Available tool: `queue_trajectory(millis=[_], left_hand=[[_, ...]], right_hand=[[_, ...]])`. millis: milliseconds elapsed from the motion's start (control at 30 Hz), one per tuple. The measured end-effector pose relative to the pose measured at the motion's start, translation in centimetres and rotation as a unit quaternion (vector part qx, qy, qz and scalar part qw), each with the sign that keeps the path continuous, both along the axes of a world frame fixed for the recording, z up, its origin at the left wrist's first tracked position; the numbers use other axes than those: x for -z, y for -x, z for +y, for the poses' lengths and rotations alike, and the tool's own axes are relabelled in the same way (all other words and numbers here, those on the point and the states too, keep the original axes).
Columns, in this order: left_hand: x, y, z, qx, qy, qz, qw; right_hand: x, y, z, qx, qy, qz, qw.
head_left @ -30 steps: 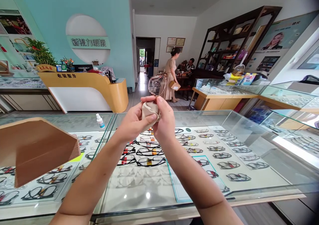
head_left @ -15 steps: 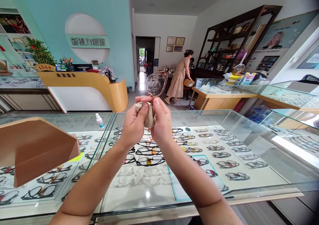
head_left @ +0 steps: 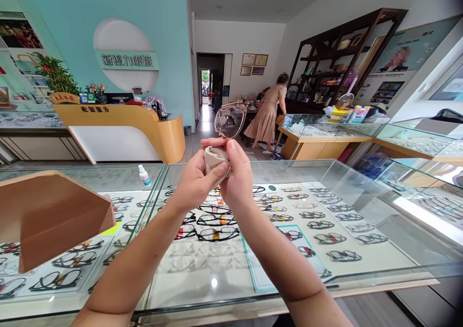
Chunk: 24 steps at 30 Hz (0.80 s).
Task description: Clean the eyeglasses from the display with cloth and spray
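Both my hands are raised together above a glass display counter [head_left: 325, 172]. My left hand [head_left: 193, 182] is closed around a beige cleaning cloth [head_left: 216, 159], thumb pressed on it. My right hand [head_left: 239, 175] is closed against the cloth and pinches the lower part of a pair of pink-rimmed glasses [head_left: 230, 120]. One lens stands clear above my fingers; the other lens is wrapped in the cloth and hidden.
Several rows of glasses frames [head_left: 217, 233] lie inside the counter. A brown wedge-shaped stand [head_left: 50, 216] and a small spray bottle [head_left: 144, 175] sit on the glass at left. A person in a beige dress [head_left: 269, 115] bends at a far counter. A yellow reception desk [head_left: 144, 129] stands behind.
My hands shifted slightly while rubbing the cloth on the glasses, and the free lens tilted. The person in the beige dress walked right and bent toward the far counter.
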State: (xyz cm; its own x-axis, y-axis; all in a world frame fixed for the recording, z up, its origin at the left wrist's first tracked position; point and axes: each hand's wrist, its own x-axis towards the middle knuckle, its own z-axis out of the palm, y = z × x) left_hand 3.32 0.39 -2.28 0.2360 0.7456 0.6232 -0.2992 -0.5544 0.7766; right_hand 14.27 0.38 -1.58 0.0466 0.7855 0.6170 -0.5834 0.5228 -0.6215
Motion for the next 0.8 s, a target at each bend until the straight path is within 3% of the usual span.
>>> queue_trajectory(millis=[200,400,567,800], left_hand=[[0.2,-1.3,-0.8,-0.099,-0.002,-0.061,0.993],[0.6,-1.5,-0.7,-0.146,-0.013,-0.079,0.986],[0.8,-0.9,-0.1,-0.099,0.019,-0.057,0.993],[-0.2,0.9,0.3,0.012,0.025,0.041,0.999]], right_hand=[[0.4,0.5,-0.3,-0.015,-0.038,-0.024,0.999],[0.3,0.6,-0.5,-0.026,-0.037,-0.037,0.998],[0.1,0.1,-0.1,-0.017,0.013,-0.025,0.999],[-0.5,-0.6,0.5,0.003,0.05,-0.006,0.999]])
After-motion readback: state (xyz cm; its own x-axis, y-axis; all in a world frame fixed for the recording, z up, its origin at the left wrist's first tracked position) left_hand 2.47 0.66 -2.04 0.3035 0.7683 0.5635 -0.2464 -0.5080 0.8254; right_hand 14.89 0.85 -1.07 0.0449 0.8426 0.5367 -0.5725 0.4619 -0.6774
